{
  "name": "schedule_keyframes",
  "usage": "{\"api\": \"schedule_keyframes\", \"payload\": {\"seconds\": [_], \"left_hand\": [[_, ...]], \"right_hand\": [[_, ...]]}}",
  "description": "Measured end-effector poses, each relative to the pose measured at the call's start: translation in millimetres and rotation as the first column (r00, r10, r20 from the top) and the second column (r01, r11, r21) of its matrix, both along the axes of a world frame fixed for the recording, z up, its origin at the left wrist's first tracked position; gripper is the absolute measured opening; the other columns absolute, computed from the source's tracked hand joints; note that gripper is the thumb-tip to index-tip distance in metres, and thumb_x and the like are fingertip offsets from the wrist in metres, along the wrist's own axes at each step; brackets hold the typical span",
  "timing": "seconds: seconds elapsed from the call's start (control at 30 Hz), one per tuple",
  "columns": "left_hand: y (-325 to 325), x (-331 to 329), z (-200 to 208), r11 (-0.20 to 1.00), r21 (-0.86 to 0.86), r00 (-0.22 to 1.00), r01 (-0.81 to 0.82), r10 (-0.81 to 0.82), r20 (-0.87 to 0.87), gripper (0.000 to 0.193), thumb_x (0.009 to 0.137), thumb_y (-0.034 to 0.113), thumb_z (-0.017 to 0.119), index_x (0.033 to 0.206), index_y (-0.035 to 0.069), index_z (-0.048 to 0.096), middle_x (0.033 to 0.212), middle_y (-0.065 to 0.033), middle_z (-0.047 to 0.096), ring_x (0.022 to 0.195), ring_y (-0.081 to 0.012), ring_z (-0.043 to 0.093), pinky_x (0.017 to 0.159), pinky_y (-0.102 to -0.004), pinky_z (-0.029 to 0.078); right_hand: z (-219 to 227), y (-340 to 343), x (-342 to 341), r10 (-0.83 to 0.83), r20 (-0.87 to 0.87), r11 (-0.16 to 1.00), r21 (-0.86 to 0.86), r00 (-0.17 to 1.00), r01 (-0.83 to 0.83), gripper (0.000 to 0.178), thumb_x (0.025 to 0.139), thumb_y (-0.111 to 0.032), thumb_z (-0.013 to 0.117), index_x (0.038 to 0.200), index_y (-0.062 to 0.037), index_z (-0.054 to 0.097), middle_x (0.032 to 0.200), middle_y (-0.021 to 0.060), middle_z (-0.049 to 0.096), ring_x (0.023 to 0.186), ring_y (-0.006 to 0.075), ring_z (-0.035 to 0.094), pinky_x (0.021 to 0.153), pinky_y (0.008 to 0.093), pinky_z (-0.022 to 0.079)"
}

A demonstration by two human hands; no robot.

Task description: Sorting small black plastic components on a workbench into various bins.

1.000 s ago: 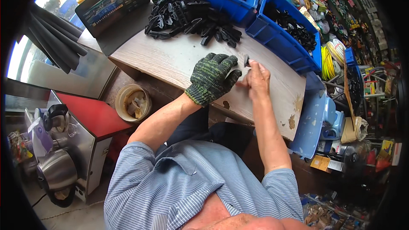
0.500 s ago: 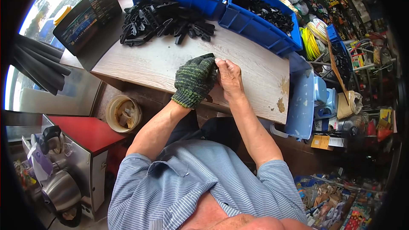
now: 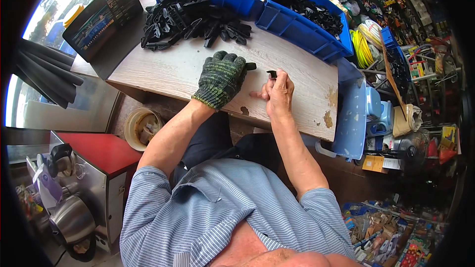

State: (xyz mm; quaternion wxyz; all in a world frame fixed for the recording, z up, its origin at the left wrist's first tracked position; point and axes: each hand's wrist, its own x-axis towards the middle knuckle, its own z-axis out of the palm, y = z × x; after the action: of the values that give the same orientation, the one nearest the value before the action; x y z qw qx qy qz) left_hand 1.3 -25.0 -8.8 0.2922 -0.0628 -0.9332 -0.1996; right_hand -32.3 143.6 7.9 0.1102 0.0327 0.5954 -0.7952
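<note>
My left hand (image 3: 220, 80), in a green-and-black knitted glove, is closed over the worktable (image 3: 302, 81). Out of its right side sticks the end of a black plastic piece (image 3: 251, 66); the rest is hidden by the glove. A short gap to the right, my bare right hand (image 3: 280, 95) pinches a small black plastic part (image 3: 271, 74) between thumb and finger, its other fingers partly curled. Beyond both hands lies a heap of black plastic clip-like parts (image 3: 190, 22).
Two blue bins (image 3: 302, 30) of black parts stand along the table's far side. At the left is a dark screen (image 3: 104, 24). A bucket (image 3: 129, 131) sits on the floor, near a red-topped cabinet (image 3: 99, 151). A blue tub (image 3: 349, 118) adjoins the table's right end.
My hands have moved apart, the right one to the right and slightly nearer me. A black piece now shows in each hand; before, the hands met and mostly hid what they held.
</note>
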Motion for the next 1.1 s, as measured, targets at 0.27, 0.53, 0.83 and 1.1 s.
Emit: {"api": "schedule_keyframes", "payload": {"seconds": [0.27,0.53,0.83,1.1], "left_hand": [[31.3,13.2,11.4,0.772,0.57,0.93,0.281,-0.366,0.038,0.017,0.095,0.022,0.06,0.102,0.007,0.062,0.089,-0.0174,0.065,0.084,-0.0393,0.064,0.07,-0.0474,0.05],[42.3,8.9,2.7,0.703,0.685,0.948,0.189,-0.312,0.058,0.022,0.098,0.023,0.055,0.11,0.005,0.061,0.096,-0.0186,0.068,0.087,-0.04,0.065,0.071,-0.0475,0.051],[72.9,11.6,5.4,0.668,0.744,0.976,-0.003,-0.16,0.148,0.027,0.102,0.02,0.052,0.124,0.006,0.058,0.101,-0.0195,0.069,0.091,-0.0348,0.069,0.076,-0.0431,0.052],[60.9,12.2,8.7,0.683,0.731,0.985,-0.014,-0.118,0.129,0.023,0.101,0.017,0.052,0.12,0.007,0.06,0.097,-0.0181,0.069,0.086,-0.0359,0.067,0.073,-0.0433,0.051]], "right_hand": [[-8.1,3.0,-1.9,-0.258,-0.043,0.963,0.069,0.965,0.261,0.036,0.098,-0.039,0.05,0.084,-0.0068,0.057,0.062,0.0014,0.051,0.042,0.0141,0.042,0.042,0.029,0.039],[-9.4,2.7,6.4,-0.21,-0.137,0.972,0.078,0.968,0.222,0.031,0.098,-0.031,0.052,0.074,-0.01,0.053,0.067,-0.0041,0.045,0.056,0.0082,0.044,0.05,0.0262,0.038],[-22.9,7.3,0.4,-0.182,-0.339,0.936,0.228,0.923,0.269,0.036,0.097,-0.021,0.053,0.066,-0.0079,0.042,0.066,-0.005,0.032,0.064,0.0073,0.029,0.056,0.0296,0.028],[-45.9,15.5,-8.4,-0.176,-0.283,0.942,0.23,0.943,0.245,0.032,0.099,-0.03,0.053,0.072,-0.0124,0.048,0.061,-0.003,0.044,0.048,0.0106,0.044,0.045,0.0282,0.038]]}}
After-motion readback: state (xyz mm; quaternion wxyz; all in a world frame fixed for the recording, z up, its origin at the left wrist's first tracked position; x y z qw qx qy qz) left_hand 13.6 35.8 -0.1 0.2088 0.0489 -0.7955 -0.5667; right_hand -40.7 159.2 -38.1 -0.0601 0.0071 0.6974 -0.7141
